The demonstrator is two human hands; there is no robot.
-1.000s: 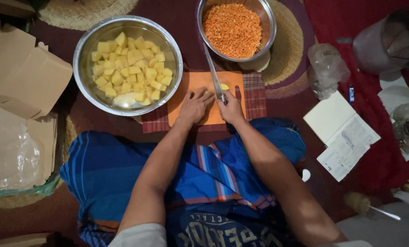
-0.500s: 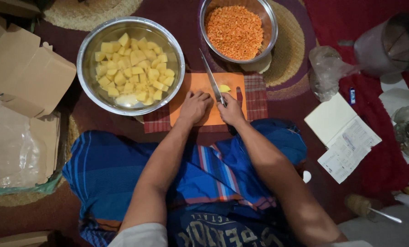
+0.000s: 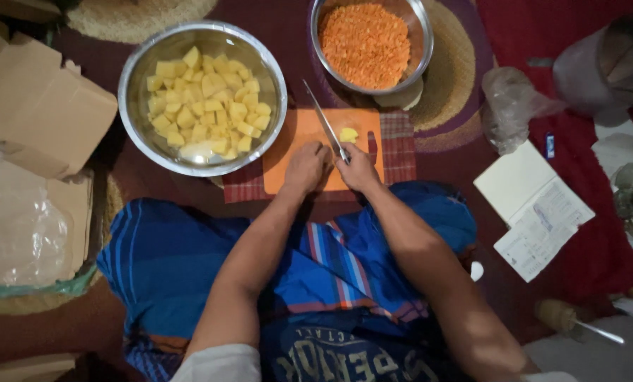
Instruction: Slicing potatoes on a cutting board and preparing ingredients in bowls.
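Observation:
An orange cutting board (image 3: 298, 134) lies on a checked cloth in front of my knees. My right hand (image 3: 357, 168) grips the handle of a knife (image 3: 323, 124) whose blade points up and left across the board. My left hand (image 3: 306, 166) rests curled on the board just left of the knife; whether it covers something I cannot tell. A small yellow potato piece (image 3: 348, 134) lies on the board right of the blade. A steel bowl (image 3: 136, 71) of yellow potato cubes stands at the upper left of the board.
A second steel bowl (image 3: 419, 42) holds orange lentils behind the board on a woven mat. Cardboard (image 3: 33, 106) and a plastic bag (image 3: 19, 226) lie at left. A notebook (image 3: 536, 205), a crumpled bag (image 3: 511, 106) and a grey pot (image 3: 606, 64) lie at right.
Both hands stay on the board with the knife; the blade has shifted only slightly. The camera view has drifted a little.

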